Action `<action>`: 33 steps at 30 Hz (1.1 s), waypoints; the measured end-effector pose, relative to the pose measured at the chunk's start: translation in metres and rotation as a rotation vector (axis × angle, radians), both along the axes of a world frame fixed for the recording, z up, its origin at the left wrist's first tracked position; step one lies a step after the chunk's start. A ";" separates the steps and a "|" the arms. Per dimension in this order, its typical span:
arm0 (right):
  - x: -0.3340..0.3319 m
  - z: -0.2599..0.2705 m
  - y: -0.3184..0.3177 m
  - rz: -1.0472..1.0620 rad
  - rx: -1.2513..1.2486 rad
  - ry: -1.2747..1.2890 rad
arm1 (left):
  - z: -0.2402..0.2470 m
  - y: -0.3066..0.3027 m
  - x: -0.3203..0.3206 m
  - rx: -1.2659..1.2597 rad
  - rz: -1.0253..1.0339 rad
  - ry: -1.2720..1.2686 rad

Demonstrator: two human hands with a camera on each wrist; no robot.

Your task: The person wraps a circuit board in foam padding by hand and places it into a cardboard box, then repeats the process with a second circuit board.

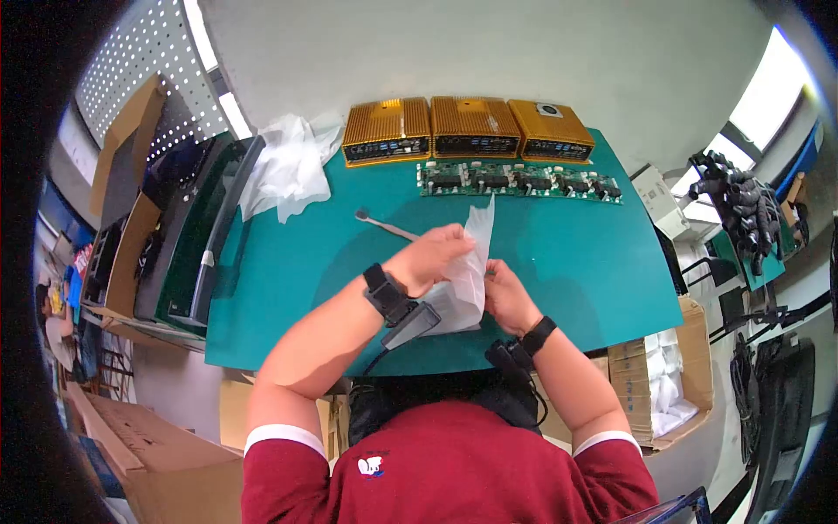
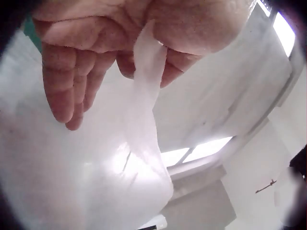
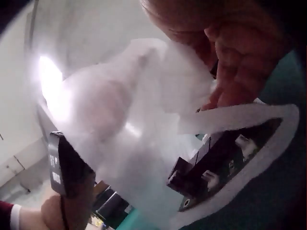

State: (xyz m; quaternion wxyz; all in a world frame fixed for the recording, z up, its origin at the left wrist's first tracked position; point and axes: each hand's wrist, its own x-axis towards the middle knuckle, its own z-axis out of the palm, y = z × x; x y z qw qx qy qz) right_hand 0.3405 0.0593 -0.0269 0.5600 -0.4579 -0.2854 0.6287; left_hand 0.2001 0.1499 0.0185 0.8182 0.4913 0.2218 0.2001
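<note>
In the head view a white translucent packing bag is held up over the near part of the table. My left hand pinches its edge; in the left wrist view a narrow fold of the bag runs between thumb and fingers. My right hand grips the bag near its rim, fingers curled, partly hidden by the bag. A dark circuit board with pale connectors shows inside the bag's open mouth in the right wrist view. Beyond the left hand a thin pale strip with a dark end lies on the table.
Three gold finned computer boxes line the back of the green table. In front of them stretches a row of green circuit boards. Crumpled white packing sheets lie back left, beside a dark bin. A carton stands low right.
</note>
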 end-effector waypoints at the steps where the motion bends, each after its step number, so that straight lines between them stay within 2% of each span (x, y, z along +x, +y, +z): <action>1: 0.004 -0.004 0.000 0.067 0.047 0.011 | -0.007 0.001 0.007 -0.003 0.017 0.106; 4: 0.004 -0.003 -0.008 -0.071 -0.081 0.167 | -0.017 0.000 0.018 -0.025 0.076 0.249; 9: 0.027 0.013 -0.024 0.022 -0.084 0.112 | -0.028 0.002 0.019 -0.041 0.059 0.280; 11: 0.050 0.018 -0.033 0.024 0.021 -0.260 | -0.018 -0.006 0.018 -0.057 0.042 0.259; 12: 0.052 0.023 -0.040 -0.143 0.225 -0.548 | -0.016 -0.005 0.018 -0.057 0.040 0.261; 14: 0.045 0.045 -0.052 -0.330 0.486 -0.693 | -0.016 -0.005 0.016 -0.217 -0.050 0.193; 15: 0.038 0.054 -0.057 -0.327 0.481 -0.692 | -0.024 -0.006 0.016 -0.223 -0.048 0.194; 17: 0.019 0.066 -0.058 -0.235 0.718 -0.388 | -0.046 -0.012 0.016 0.360 -0.256 0.096; 18: 0.015 0.063 -0.054 -0.235 0.721 -0.386 | -0.041 -0.020 0.015 0.363 -0.256 0.098; 20: 0.010 0.048 -0.041 -0.200 0.512 -0.297 | -0.020 -0.042 0.013 1.168 -0.520 0.435; 21: 0.011 0.037 -0.036 -0.185 0.347 -0.227 | -0.015 -0.049 0.013 1.170 -0.513 0.437; 22: 0.011 0.030 -0.033 -0.179 0.351 -0.229 | -0.012 -0.055 0.013 1.282 -0.532 0.444; 23: 0.012 0.025 -0.030 -0.131 0.182 -0.077 | -0.010 -0.058 0.012 1.395 -0.548 0.450; 24: 0.013 0.021 -0.029 -0.083 0.010 0.072 | -0.010 -0.059 0.008 1.395 -0.538 0.450; 27: 0.018 0.010 -0.026 -0.051 -0.005 0.080 | -0.006 -0.058 -0.007 1.433 -0.498 0.338; 29: 0.021 0.010 -0.026 -0.032 -0.010 0.082 | 0.007 -0.056 -0.028 1.239 -0.037 0.207; 30: 0.022 0.011 -0.026 -0.010 -0.022 0.050 | 0.010 -0.049 -0.036 1.011 0.133 0.465; 31: 0.022 0.012 -0.025 0.012 -0.034 0.019 | 0.005 -0.035 -0.047 1.077 0.278 0.486; 32: 0.022 0.013 -0.025 0.013 -0.034 0.015 | 0.001 -0.026 -0.057 1.031 0.312 0.638; 33: 0.022 0.016 -0.025 0.031 -0.040 -0.019 | -0.002 -0.022 -0.063 0.887 0.253 0.735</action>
